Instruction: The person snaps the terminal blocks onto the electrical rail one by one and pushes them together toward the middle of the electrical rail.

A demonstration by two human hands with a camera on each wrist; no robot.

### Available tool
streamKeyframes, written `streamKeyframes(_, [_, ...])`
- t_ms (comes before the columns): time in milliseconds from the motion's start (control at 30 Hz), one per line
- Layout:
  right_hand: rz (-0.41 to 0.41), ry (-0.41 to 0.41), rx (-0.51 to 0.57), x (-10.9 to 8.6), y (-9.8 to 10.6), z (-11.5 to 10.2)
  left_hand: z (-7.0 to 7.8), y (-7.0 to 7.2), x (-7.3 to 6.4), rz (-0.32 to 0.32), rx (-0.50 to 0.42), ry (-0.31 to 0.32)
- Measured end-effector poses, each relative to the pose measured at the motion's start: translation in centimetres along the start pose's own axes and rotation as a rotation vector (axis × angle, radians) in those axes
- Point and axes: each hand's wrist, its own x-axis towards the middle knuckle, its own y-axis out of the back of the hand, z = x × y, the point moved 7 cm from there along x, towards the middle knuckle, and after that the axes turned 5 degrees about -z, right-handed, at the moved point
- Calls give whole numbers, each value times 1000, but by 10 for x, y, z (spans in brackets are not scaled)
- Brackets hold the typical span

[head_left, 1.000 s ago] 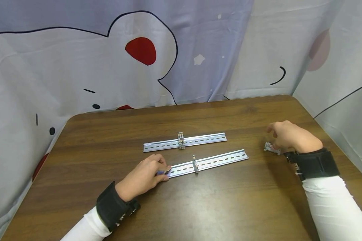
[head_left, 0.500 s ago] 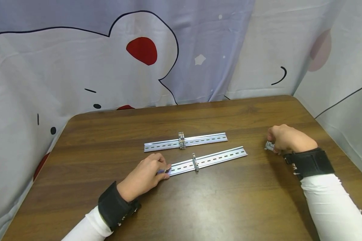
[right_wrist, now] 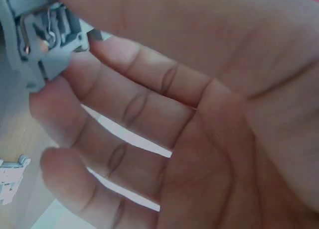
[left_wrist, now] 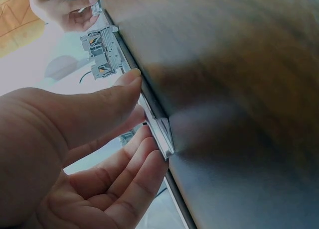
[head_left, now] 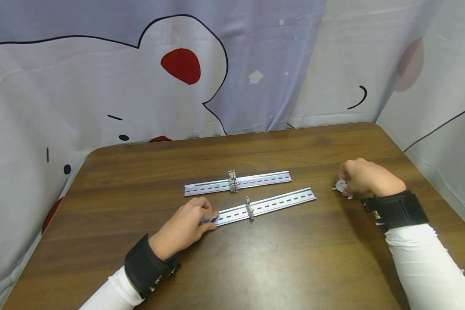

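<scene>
In the head view my left hand (head_left: 186, 224) pinches the left end of the nearer slotted metal DIN rail (head_left: 280, 204) between thumb and fingers. One thin grey terminal block (head_left: 249, 209) sits upright across that rail near its middle. At the right of the table, my right hand (head_left: 368, 177) holds a loose grey terminal block (head_left: 340, 185); the right wrist view shows this block (right_wrist: 42, 37) pinched at the fingertips. The left wrist view has the rail end (left_wrist: 163, 139) between thumb and fingers, partly covered by them.
Behind lies a second DIN rail (head_left: 265, 179) with several terminal blocks (head_left: 233, 181) clipped side by side. Both rails rest on a brown wooden table (head_left: 294, 262). A printed curtain (head_left: 100, 86) hangs along the table's far edge and sides.
My right hand has closed its fingers on the loose terminal block, turned it and drawn it slightly left. The nearer rail's right end has swung slightly away; my left hand keeps its hold.
</scene>
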Motion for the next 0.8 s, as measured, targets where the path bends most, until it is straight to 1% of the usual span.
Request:
streamKeyframes(167, [22, 17, -8, -2, 4, -6, 0, 0, 0, 2, 6, 0])
streamKeyframes(300, [43, 42, 5, -3, 6, -13, 0, 0, -1, 5, 4, -6])
streamKeyframes(400, [52, 60, 44, -2, 7, -19, 0, 0, -1, 5, 2, -8])
streamKeyframes(600, [29, 80, 169, -2, 3, -34, 0, 0, -1, 1, -2, -6])
streamKeyframes(800, [17, 74, 179, -3, 1, -47, 0, 1, 0, 0, 2, -5])
